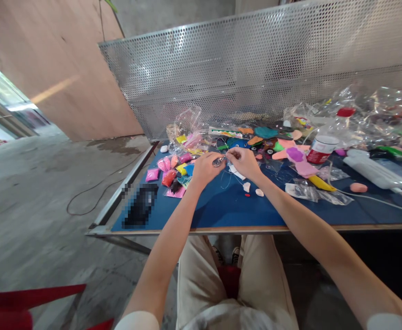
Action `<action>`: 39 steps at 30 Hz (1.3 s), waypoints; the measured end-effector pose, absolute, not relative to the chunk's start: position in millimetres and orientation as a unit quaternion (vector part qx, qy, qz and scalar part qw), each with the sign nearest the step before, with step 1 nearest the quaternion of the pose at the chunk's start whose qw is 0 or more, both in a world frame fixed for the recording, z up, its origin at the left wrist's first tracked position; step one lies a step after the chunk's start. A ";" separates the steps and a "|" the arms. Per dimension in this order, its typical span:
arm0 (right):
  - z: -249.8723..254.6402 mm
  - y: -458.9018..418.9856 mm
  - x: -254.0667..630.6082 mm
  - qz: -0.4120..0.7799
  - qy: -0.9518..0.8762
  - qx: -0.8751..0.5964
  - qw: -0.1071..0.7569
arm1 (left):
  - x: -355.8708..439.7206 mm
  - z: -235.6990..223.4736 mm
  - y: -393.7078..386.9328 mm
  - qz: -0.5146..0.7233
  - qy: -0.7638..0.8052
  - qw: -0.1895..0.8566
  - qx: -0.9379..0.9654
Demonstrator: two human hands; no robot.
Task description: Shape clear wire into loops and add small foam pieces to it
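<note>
Blue table (217, 213), littered around you — your left hand (204, 169) and right hand (245, 162) seem to pinch a thin strand (218, 162) between them, above it. Work looks partway: loops hang loose, white bits (246, 187) lie separate.

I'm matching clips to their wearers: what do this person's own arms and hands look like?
The left hand and right hand are ungloved, and the arms are bare up to the sleeves, with no visible markings or wristwear. Only the whitish ends of the sleeves show, at the picture's lower edge.
</note>
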State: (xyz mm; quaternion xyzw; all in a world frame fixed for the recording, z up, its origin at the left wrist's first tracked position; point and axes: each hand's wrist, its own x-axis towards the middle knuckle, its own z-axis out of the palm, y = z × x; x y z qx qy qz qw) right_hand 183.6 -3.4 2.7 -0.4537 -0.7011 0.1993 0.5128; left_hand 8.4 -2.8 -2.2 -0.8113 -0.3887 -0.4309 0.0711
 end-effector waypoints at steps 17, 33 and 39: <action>3.8 -12.6 183.7 0.049 -0.742 -0.481 0.465 | 9.7 2.0 -6.1 -0.455 -0.414 0.003 -0.788; -1.7 -8.2 189.6 0.039 -0.783 -0.347 0.515 | -1.2 7.6 -0.9 -0.521 -0.354 -0.328 -0.704; -5.4 -11.7 186.0 0.040 -0.814 -0.305 0.493 | -0.9 11.9 -1.9 -0.499 -0.328 -0.327 -0.732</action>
